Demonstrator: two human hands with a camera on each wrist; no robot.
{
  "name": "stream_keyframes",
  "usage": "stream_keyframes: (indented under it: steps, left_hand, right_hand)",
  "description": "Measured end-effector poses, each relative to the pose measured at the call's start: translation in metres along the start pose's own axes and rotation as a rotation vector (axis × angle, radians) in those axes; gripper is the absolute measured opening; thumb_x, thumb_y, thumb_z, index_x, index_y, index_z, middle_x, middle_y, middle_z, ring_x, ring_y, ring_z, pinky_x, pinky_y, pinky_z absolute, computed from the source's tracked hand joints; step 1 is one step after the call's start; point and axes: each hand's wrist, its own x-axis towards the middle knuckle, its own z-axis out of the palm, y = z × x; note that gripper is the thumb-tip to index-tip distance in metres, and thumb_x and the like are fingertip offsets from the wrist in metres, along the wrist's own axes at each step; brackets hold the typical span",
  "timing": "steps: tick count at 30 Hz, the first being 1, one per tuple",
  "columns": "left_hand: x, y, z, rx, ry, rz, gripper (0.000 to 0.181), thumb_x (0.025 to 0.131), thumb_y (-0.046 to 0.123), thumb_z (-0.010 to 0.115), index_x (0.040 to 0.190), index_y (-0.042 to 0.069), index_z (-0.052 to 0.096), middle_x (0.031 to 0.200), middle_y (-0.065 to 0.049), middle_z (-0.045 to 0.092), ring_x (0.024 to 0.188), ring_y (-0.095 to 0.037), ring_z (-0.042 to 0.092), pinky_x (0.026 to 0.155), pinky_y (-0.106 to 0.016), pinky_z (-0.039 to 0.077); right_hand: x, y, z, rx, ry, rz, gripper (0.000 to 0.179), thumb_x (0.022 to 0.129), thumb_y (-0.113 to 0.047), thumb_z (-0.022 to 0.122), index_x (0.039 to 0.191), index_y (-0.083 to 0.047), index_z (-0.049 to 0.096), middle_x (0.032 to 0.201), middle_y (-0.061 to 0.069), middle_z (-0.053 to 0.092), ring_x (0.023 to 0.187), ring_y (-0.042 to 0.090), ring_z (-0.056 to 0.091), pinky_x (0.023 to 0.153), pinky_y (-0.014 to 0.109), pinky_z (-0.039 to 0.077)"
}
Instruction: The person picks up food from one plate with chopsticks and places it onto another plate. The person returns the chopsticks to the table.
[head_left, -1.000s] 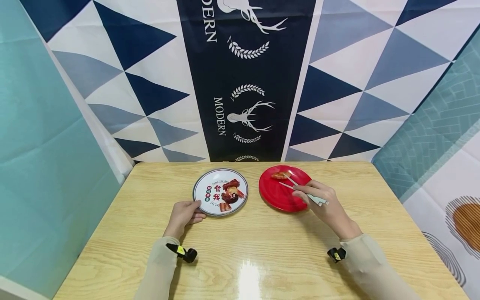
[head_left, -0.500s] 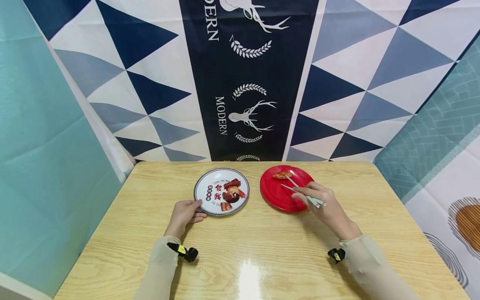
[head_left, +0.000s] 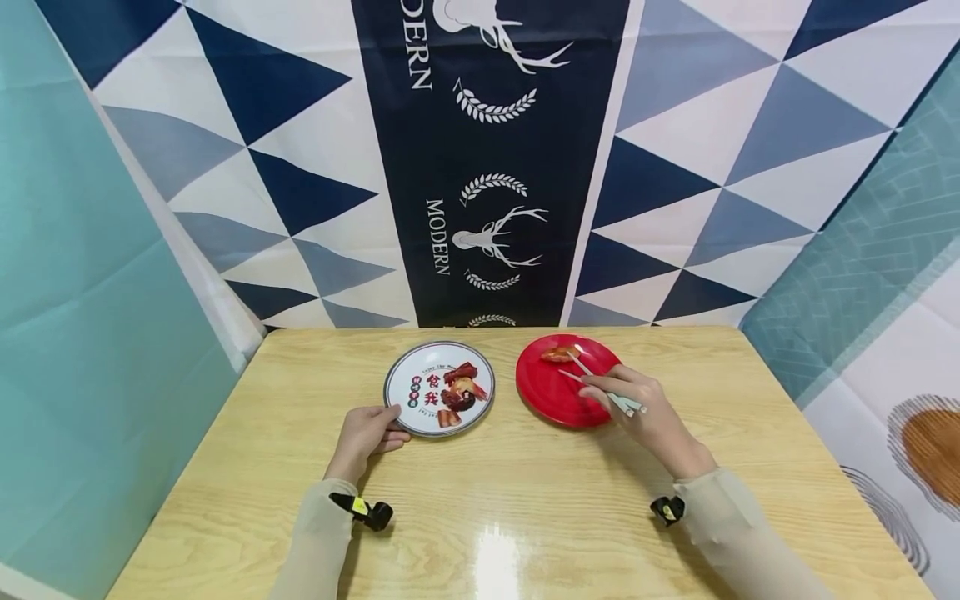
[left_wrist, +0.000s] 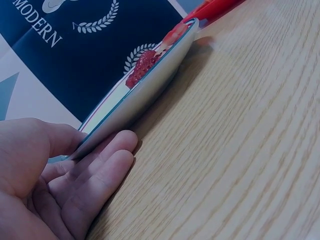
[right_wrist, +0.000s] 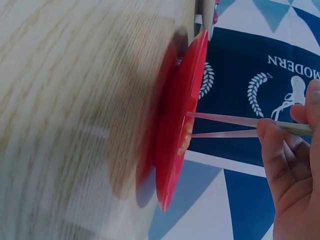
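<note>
My left hand [head_left: 367, 433] pinches the near-left rim of a white plate [head_left: 401, 379], thumb above and fingers beneath. Printed characters and several reddish-brown food pieces [head_left: 461, 396] show on that plate. In the left wrist view, the fingers [left_wrist: 107, 170] lie between the plate's underside and the table. My right hand [head_left: 637, 404] holds a pair of pale chopsticks [head_left: 622, 402] over a red plate [head_left: 540, 392]. Their tips are spread apart; the upper one meets an orange-brown piece of food [head_left: 558, 355] near the far rim. In the right wrist view, both chopsticks [right_wrist: 227, 134] reach the food.
Both plates stand side by side toward the back of a light wooden table [head_left: 450, 508]. Behind it hangs a patterned cloth [head_left: 495, 167] with triangles and deer heads. Teal sheets [head_left: 97, 333] border the left side. Each wrist wears a small black camera [head_left: 378, 515].
The head view has shifted slightly. The chopsticks' rear ends have swung a little to the left, with the tips staying at the food. The left hand keeps its hold on the white plate.
</note>
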Motion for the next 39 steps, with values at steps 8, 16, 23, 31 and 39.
stream_keyframes:
  steps: [8,16,23,31,39]
  left_hand:
    - [-0.0013,0.0001,0.0015,0.003,0.008,0.017,0.041,0.104,0.023,0.062,0.126,-0.011,0.064,0.083,-0.012,0.075,0.067,-0.013,0.075,0.068,-0.026,0.067]
    - [-0.0021,-0.0007,0.001,0.009,0.005,0.017,0.039,0.104,0.023,0.061,0.123,-0.011,0.066,0.084,-0.012,0.075,0.068,-0.013,0.075,0.068,-0.025,0.067]
    - [-0.0021,-0.0011,0.0015,-0.007,0.009,0.016,0.036,0.104,0.023,0.062,0.118,-0.009,0.069,0.078,-0.01,0.074,0.065,-0.012,0.074,0.065,-0.024,0.066]
    - [-0.0021,-0.0006,0.0022,-0.01,0.009,0.013,0.036,0.103,0.024,0.063,0.118,-0.008,0.069,0.078,-0.01,0.074,0.066,-0.013,0.075,0.066,-0.024,0.066]
    - [-0.0014,-0.0015,0.0017,-0.007,0.013,0.018,0.036,0.103,0.023,0.062,0.119,-0.009,0.069,0.077,-0.01,0.074,0.066,-0.013,0.074,0.066,-0.024,0.066]
  right_hand:
    - [-0.0021,-0.001,-0.0018,-0.003,-0.002,0.022,0.037,0.073,-0.004,0.092,0.108,-0.009,0.081,0.093,0.002,0.073,0.077,0.01,0.068,0.085,0.003,0.054]
    - [-0.0025,-0.0009,0.0005,-0.005,0.012,0.013,0.038,0.071,-0.002,0.092,0.106,-0.01,0.082,0.091,0.001,0.072,0.076,0.01,0.066,0.082,0.004,0.056]
    - [-0.0016,0.0008,0.0024,-0.018,-0.016,0.031,0.038,0.071,-0.003,0.092,0.107,-0.012,0.082,0.093,0.0,0.073,0.08,0.011,0.068,0.088,0.003,0.054]
    - [-0.0011,0.0038,0.0054,-0.02,-0.014,0.039,0.034,0.073,-0.004,0.092,0.105,-0.011,0.082,0.091,-0.002,0.071,0.078,0.01,0.065,0.085,0.003,0.055]
    - [0.0002,0.0061,0.0076,-0.02,-0.015,0.047,0.034,0.073,-0.004,0.092,0.105,-0.011,0.082,0.093,-0.001,0.072,0.08,0.01,0.068,0.089,0.0,0.051]
